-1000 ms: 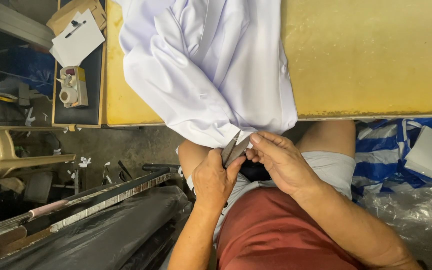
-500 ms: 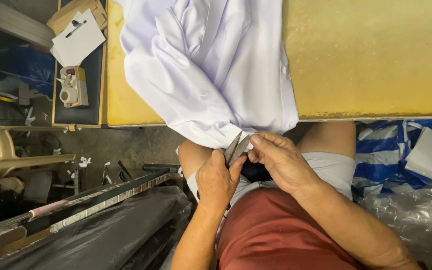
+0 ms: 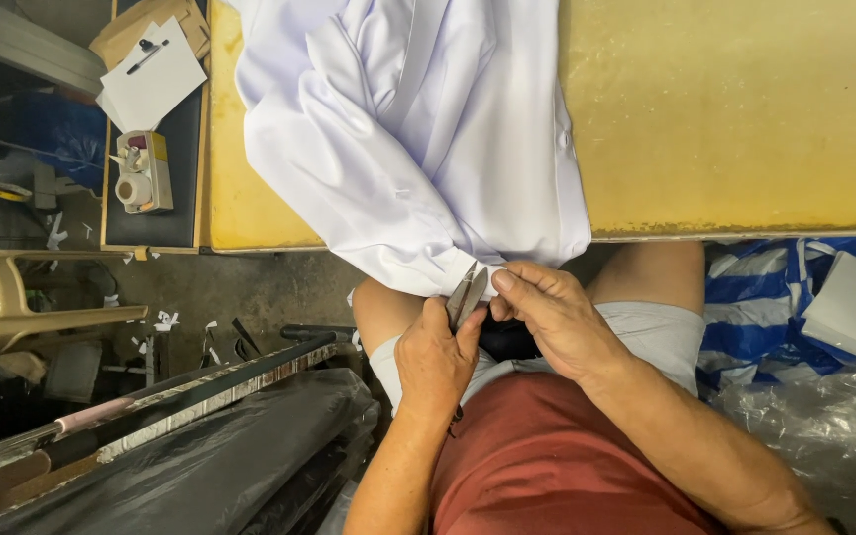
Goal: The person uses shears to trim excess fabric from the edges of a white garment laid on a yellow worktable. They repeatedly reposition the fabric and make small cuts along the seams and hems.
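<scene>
A white shirt [image 3: 418, 139] lies on a yellow table [image 3: 745, 109], one sleeve hanging over the front edge. My left hand [image 3: 436, 359] grips small metal thread snips [image 3: 468, 292], their blades pointing up at the sleeve's cuff [image 3: 428, 275]. My right hand [image 3: 552, 315] pinches the cuff's edge right beside the blades, thumb and fingers closed on the cloth. Both hands work just above my lap, below the table edge.
A dark tray [image 3: 151, 198] left of the table holds papers with a pen [image 3: 151, 74] and a small yellow-and-white device [image 3: 143, 173]. A beige plastic stool [image 3: 12, 302] stands at far left. Black plastic-wrapped rolls [image 3: 200, 456] lie lower left; blue-striped bags [image 3: 785, 297] lie right.
The snips and both hands have shifted very slightly at the cuff; otherwise nothing has moved.
</scene>
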